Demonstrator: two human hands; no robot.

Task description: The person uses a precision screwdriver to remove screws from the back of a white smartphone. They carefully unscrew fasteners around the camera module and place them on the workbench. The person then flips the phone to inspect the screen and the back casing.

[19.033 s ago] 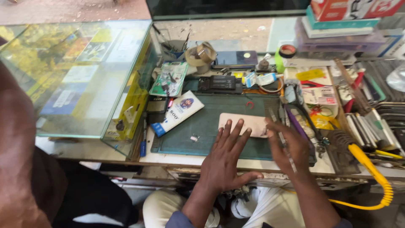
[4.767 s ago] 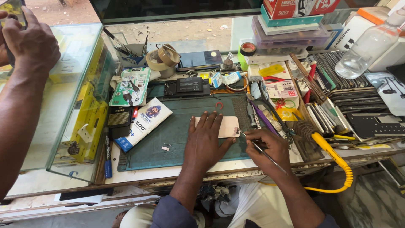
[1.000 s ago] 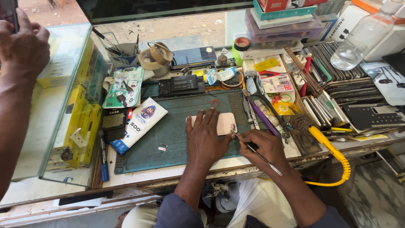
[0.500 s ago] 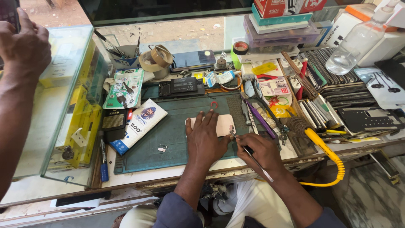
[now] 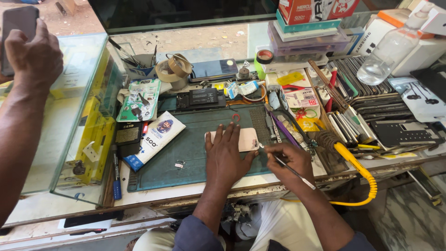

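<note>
Left hand (image 5: 226, 155) presses flat, fingers spread, pinning the pale phone (image 5: 242, 138) on the green mat (image 5: 186, 148) centre-near so it won't slide; right hand (image 5: 290, 160) pinches a thin tool (image 5: 284, 165), tip at the phone's right edge.

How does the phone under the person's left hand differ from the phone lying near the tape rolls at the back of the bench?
The phone under the left hand is pale pink and lies on the green mat; the back phone is dark and glossy and rests among clutter beside the tape rolls. The pink one is half covered and pressed down; the dark one is untouched. A thin tool in the right hand points at the pink phone's edge. Both lie flat.
</note>
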